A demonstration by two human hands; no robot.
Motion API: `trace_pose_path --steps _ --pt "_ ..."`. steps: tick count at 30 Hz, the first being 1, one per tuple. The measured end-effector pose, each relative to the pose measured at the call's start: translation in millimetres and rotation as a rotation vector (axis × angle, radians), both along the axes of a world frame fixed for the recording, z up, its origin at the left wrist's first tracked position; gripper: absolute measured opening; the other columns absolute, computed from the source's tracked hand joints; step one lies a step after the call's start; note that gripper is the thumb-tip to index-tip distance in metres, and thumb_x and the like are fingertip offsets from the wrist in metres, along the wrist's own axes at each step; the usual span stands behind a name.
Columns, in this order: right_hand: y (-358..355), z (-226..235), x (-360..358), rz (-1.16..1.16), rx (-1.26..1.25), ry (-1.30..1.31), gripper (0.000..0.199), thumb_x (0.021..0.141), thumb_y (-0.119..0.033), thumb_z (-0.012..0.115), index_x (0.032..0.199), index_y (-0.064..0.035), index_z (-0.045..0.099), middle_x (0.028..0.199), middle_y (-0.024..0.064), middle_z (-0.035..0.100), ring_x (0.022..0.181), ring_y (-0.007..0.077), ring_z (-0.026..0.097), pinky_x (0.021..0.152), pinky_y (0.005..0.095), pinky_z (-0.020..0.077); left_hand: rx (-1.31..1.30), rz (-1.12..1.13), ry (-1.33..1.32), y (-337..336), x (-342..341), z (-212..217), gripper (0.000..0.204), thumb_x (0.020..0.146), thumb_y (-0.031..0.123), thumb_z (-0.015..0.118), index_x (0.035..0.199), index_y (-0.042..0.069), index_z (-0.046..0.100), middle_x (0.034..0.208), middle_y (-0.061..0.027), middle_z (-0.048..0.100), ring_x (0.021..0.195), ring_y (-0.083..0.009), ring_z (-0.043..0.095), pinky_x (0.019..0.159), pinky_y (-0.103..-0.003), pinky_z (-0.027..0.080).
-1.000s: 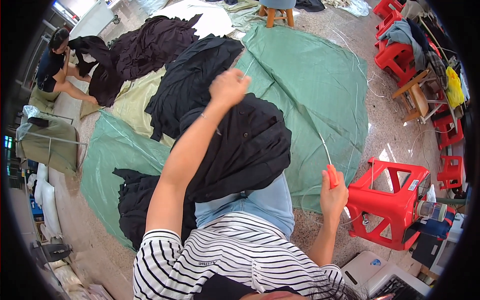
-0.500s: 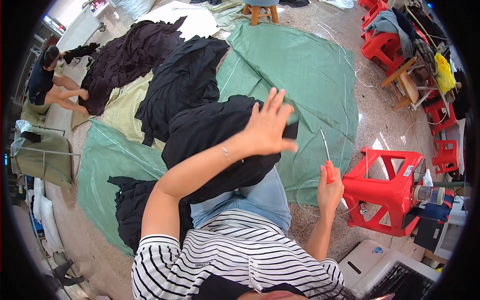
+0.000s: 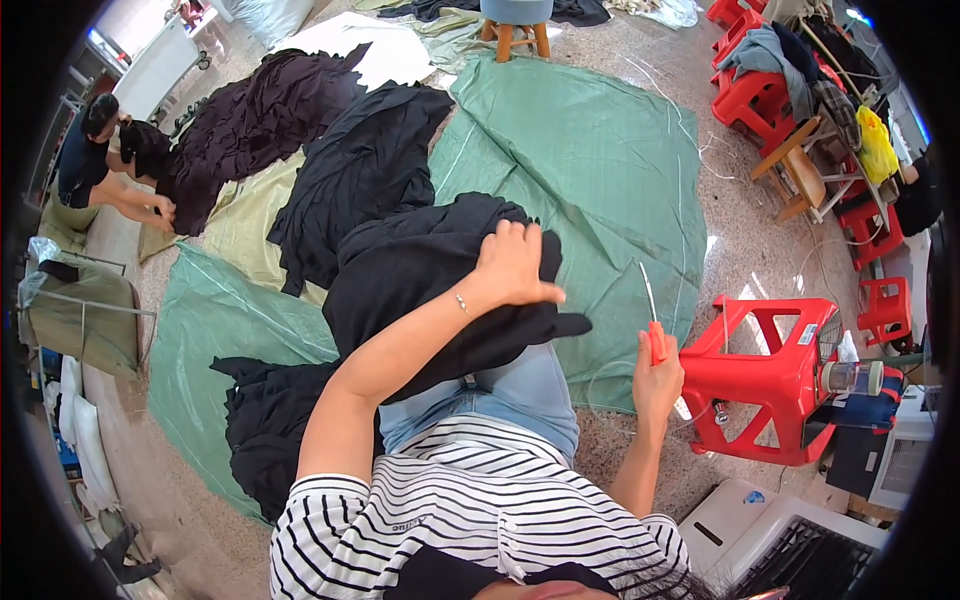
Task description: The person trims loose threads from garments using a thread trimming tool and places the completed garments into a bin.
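Across my lap lies a bundle of black cloth (image 3: pixel 430 250), its loose edge sticking out to the right. My left hand (image 3: pixel 515 268) rests on its right part, fingers bent into the fabric and thumb stretched out to the side; the fingertips are partly hidden. To the right of my knees, my right hand (image 3: pixel 657 385) is closed round the orange-red handle of a tool with a long, thin metal blade (image 3: pixel 648 288). The blade points up and away from me, apart from the cloth. Its exact kind cannot be made out.
Green sheeting (image 3: pixel 590 150) covers the floor, with black cloth heaps (image 3: pixel 360 165) and a dark purple heap (image 3: pixel 260 125). A red stool (image 3: pixel 765 335) stands close to my right hand. A co-worker (image 3: pixel 85 160) bends over at far left. A blue-topped stool (image 3: pixel 516 12) stands ahead.
My left hand has come down from above the cloth, its spread fingers now bent onto the fabric. The right hand keeps its hold on the tool. The co-worker's arms have shifted.
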State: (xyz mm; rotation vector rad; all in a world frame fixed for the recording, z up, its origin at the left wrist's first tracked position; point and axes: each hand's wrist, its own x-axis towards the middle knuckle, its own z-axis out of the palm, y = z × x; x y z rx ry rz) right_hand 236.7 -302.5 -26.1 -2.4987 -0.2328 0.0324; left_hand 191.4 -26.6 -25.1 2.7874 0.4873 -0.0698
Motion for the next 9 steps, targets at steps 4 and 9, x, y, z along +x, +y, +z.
trace_pose_path --steps 4,9 --pt "9.3 4.4 -2.1 0.026 0.008 -0.045 0.035 0.095 -0.045 0.061 0.106 -0.0107 0.062 0.077 0.0219 0.067 0.076 0.0453 0.065 0.063 0.0529 0.0475 0.125 -0.362 -0.077 -46.5 -34.2 3.5 0.114 0.054 0.053 0.089 0.142 -0.001 0.040 0.115 -0.0151 0.055 0.114 -0.0309 0.050 0.108 -0.053 0.032" --pt "11.5 12.0 -4.1 0.043 0.002 -0.033 0.036 0.095 -0.044 0.062 0.106 -0.0094 0.061 0.078 0.0224 0.067 0.077 0.0462 0.065 0.063 0.0532 0.0479 0.376 -0.297 -0.428 -77.7 -67.0 -56.0 0.088 0.069 0.024 0.076 0.149 0.011 0.041 0.114 -0.0102 0.052 0.112 -0.0232 0.048 0.111 -0.062 0.026"
